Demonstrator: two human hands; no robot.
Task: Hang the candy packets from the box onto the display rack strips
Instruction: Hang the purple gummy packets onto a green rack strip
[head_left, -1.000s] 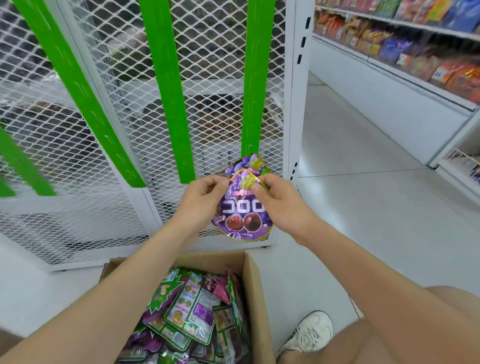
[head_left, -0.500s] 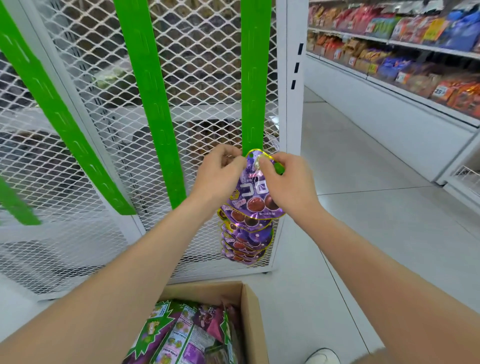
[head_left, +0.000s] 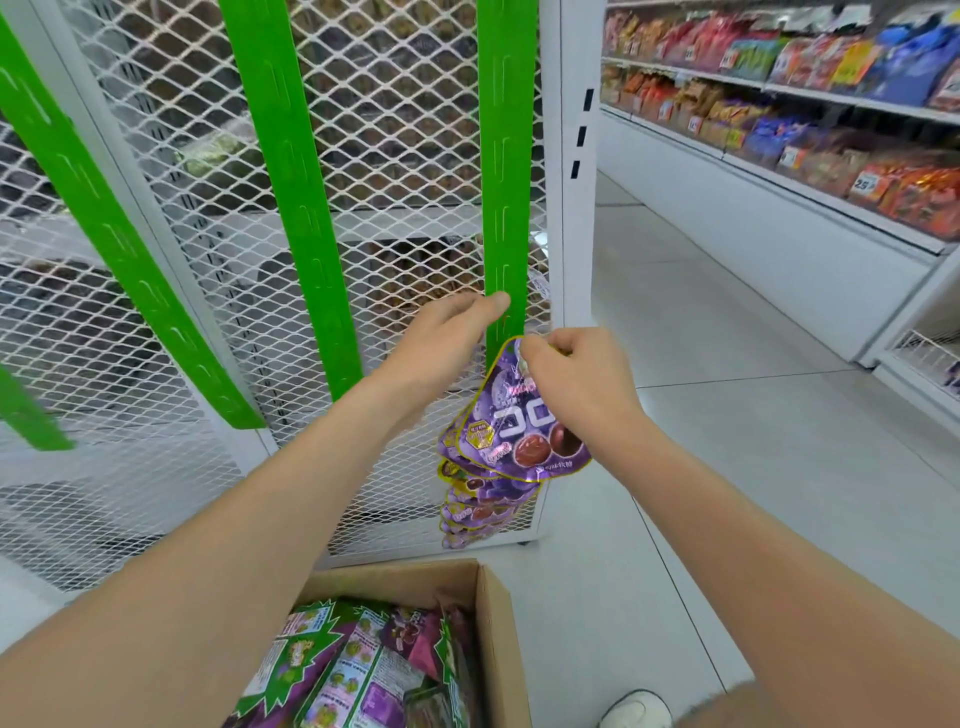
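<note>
A purple candy packet (head_left: 524, 415) sat tilted at the right green strip's (head_left: 501, 182) lower end, over a column of matching hung packets (head_left: 478, 499). Green-and-purple packets (head_left: 353, 670) filled the open cardboard box (head_left: 493, 623).

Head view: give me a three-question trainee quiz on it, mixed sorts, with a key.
1. True or false: the right hand pinches the top of a purple packet.
2. Which green strip does the left hand hold: A leftmost, B middle, C rightmost?
3. Fill in: under the held packet hang more ___.
Key: 1 true; 2 C; 3 packets.
</note>
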